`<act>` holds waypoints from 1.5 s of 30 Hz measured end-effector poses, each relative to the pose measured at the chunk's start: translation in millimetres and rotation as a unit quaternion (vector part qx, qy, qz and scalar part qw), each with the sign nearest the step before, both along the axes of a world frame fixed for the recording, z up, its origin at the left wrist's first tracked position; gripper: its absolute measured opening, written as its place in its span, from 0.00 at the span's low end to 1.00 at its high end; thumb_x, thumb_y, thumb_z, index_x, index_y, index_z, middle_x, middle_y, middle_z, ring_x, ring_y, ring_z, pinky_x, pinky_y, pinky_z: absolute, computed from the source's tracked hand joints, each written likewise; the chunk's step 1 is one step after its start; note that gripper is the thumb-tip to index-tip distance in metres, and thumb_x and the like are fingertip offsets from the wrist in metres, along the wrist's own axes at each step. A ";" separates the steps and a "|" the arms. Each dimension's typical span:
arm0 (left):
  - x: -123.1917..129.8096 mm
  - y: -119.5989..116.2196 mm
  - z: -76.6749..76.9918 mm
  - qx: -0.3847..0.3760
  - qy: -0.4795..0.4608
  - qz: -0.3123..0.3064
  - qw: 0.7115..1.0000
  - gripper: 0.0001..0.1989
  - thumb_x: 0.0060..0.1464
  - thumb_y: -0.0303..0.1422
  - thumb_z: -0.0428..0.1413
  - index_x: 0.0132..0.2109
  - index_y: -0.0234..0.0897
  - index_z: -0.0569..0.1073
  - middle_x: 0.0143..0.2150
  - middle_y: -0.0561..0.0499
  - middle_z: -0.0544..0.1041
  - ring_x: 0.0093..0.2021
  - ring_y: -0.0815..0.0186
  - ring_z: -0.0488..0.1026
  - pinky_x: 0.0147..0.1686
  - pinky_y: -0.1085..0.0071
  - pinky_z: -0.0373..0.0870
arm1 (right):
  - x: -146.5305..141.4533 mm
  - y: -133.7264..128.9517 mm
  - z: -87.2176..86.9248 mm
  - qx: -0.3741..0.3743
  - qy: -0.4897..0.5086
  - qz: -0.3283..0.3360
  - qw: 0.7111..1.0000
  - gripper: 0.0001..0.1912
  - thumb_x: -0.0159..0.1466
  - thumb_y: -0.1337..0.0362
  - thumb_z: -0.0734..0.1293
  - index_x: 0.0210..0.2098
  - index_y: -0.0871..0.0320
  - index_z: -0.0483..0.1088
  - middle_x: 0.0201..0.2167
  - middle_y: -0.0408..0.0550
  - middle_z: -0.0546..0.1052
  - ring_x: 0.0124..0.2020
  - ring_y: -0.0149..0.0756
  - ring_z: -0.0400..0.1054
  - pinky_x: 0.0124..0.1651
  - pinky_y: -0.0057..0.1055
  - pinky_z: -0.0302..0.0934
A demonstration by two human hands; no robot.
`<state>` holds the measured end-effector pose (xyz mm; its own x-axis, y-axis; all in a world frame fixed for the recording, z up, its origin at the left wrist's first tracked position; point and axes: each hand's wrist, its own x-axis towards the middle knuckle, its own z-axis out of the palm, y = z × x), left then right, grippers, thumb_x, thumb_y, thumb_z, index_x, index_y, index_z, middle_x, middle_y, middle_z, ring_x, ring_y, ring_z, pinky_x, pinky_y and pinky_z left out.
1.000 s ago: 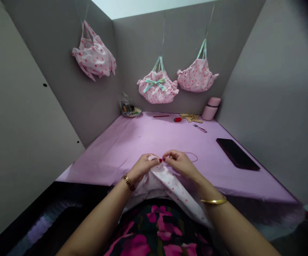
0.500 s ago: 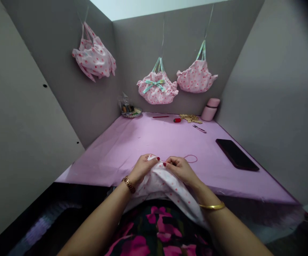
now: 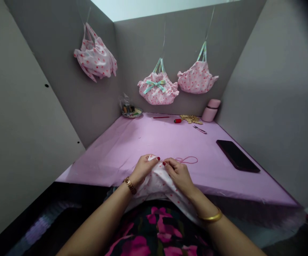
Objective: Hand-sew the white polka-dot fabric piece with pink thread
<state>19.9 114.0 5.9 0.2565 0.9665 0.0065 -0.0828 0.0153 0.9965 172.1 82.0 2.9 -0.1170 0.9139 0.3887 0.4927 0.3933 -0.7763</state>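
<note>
A white cloth with pink dots drapes over my lap at the table's front edge. My left hand pinches its upper edge between thumb and fingers. Just to the right, my right hand is closed at the same edge, its thumb and fingertips pressed together; whether a needle is between them is too small to tell. Loops of pink thread lie on the purple tabletop beyond my right hand.
Dotted pieces hang on the walls. Along the table's back are a basket, a red pencil, a red spool, beige lace, snips and a pink flask. A black phone lies right.
My right hand has turned slightly, and its wrist has shifted a little left and down. More of the pink thread loop shows beside it. My left hand keeps its hold on the cloth.
</note>
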 end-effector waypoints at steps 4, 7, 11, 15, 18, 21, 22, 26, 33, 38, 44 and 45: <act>-0.8 0.4 -1.5 0.002 0.000 -0.005 1.000 0.13 0.44 0.39 0.57 0.25 0.34 0.66 0.20 0.56 0.64 0.21 0.73 0.58 0.22 0.75 0.53 | 0.7 3.2 -7.6 0.003 0.022 -0.003 1.000 0.11 0.62 0.63 0.60 0.36 0.57 0.73 0.33 0.48 0.77 0.34 0.37 0.70 0.36 0.29 0.60; -1.2 -0.1 -1.6 0.005 -0.002 -0.006 1.000 0.13 0.44 0.39 0.57 0.25 0.34 0.66 0.20 0.57 0.64 0.21 0.73 0.58 0.23 0.75 0.54 | 1.1 3.6 -8.3 0.002 0.030 -0.007 1.000 0.11 0.62 0.63 0.60 0.37 0.58 0.73 0.34 0.48 0.77 0.35 0.38 0.70 0.38 0.30 0.61; -0.8 -0.2 -2.1 0.006 -0.006 -0.013 1.000 0.12 0.45 0.38 0.56 0.26 0.33 0.67 0.21 0.56 0.65 0.21 0.72 0.59 0.23 0.75 0.55 | 0.7 3.6 -8.1 -0.002 0.030 -0.008 1.000 0.11 0.62 0.64 0.60 0.38 0.57 0.74 0.35 0.48 0.78 0.36 0.37 0.71 0.38 0.30 0.62; -0.5 0.2 -2.3 0.007 -0.006 -0.010 1.000 0.12 0.45 0.38 0.56 0.25 0.33 0.67 0.21 0.56 0.64 0.21 0.73 0.58 0.22 0.75 0.54 | 0.7 3.8 -8.3 -0.004 0.022 -0.007 1.000 0.11 0.61 0.65 0.60 0.38 0.57 0.74 0.34 0.47 0.78 0.35 0.37 0.71 0.37 0.29 0.61; -0.7 0.2 -2.0 0.005 -0.005 -0.009 1.000 0.12 0.44 0.38 0.57 0.25 0.33 0.67 0.20 0.56 0.65 0.21 0.73 0.58 0.23 0.75 0.54 | 0.8 3.8 -7.7 -0.004 0.013 -0.011 1.000 0.11 0.61 0.65 0.60 0.37 0.57 0.74 0.34 0.47 0.77 0.34 0.37 0.70 0.36 0.29 0.60; -0.9 -0.1 -1.6 0.005 -0.004 -0.012 1.000 0.12 0.44 0.38 0.57 0.25 0.34 0.67 0.21 0.56 0.65 0.21 0.72 0.59 0.23 0.75 0.54 | 0.8 3.9 -6.3 -0.010 0.002 -0.022 1.000 0.11 0.61 0.64 0.60 0.37 0.58 0.73 0.27 0.46 0.76 0.27 0.35 0.68 0.28 0.27 0.57; -0.9 -0.3 -1.5 0.005 -0.003 -0.013 1.000 0.11 0.44 0.38 0.56 0.25 0.34 0.67 0.21 0.56 0.65 0.21 0.72 0.59 0.23 0.75 0.54 | 0.8 4.0 -5.8 -0.013 0.000 -0.027 1.000 0.11 0.60 0.63 0.60 0.37 0.58 0.73 0.22 0.45 0.74 0.23 0.33 0.65 0.25 0.26 0.54; -0.9 -0.4 -1.1 0.006 0.003 -0.012 1.000 0.11 0.44 0.38 0.56 0.26 0.33 0.68 0.20 0.56 0.66 0.21 0.72 0.60 0.23 0.75 0.55 | 2.0 5.5 -4.1 -0.026 -0.003 -0.027 0.999 0.14 0.59 0.62 0.61 0.42 0.61 0.71 0.13 0.40 0.67 0.16 0.30 0.57 0.20 0.25 0.48; -1.1 0.5 -2.1 0.018 0.020 -0.011 1.000 0.11 0.44 0.38 0.56 0.27 0.33 0.70 0.21 0.55 0.68 0.22 0.71 0.62 0.24 0.75 0.57 | 2.4 6.5 -4.4 -0.037 0.019 0.003 0.999 0.12 0.59 0.64 0.60 0.35 0.59 0.74 0.29 0.48 0.77 0.29 0.36 0.69 0.30 0.27 0.60; -0.4 0.8 -3.6 0.039 0.041 0.003 0.998 0.10 0.45 0.37 0.56 0.28 0.32 0.72 0.23 0.54 0.70 0.24 0.70 0.63 0.26 0.75 0.58 | 0.8 5.0 -3.3 -0.039 0.023 -0.011 0.999 0.12 0.58 0.64 0.60 0.34 0.60 0.74 0.27 0.49 0.77 0.27 0.36 0.69 0.28 0.27 0.59; -0.1 1.7 -8.3 0.062 0.070 0.034 0.995 0.09 0.45 0.36 0.56 0.29 0.33 0.72 0.24 0.53 0.71 0.26 0.68 0.65 0.28 0.75 0.60 | 0.7 5.8 -4.7 -0.035 0.014 -0.020 0.999 0.11 0.58 0.65 0.61 0.33 0.60 0.74 0.26 0.48 0.77 0.26 0.36 0.69 0.28 0.28 0.59; -0.2 1.8 -8.8 0.064 0.073 0.038 0.995 0.09 0.45 0.36 0.56 0.29 0.33 0.72 0.25 0.53 0.71 0.26 0.68 0.65 0.28 0.75 0.60 | 0.8 6.1 -5.4 -0.035 0.012 -0.019 0.999 0.11 0.58 0.64 0.61 0.33 0.59 0.74 0.27 0.48 0.77 0.26 0.36 0.69 0.28 0.28 0.59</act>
<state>19.7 115.8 -2.9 0.1905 0.9768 0.0980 0.0671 -0.1126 0.9914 172.8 88.1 -2.4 -0.0720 0.9423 0.3269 0.4868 0.3193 -0.8131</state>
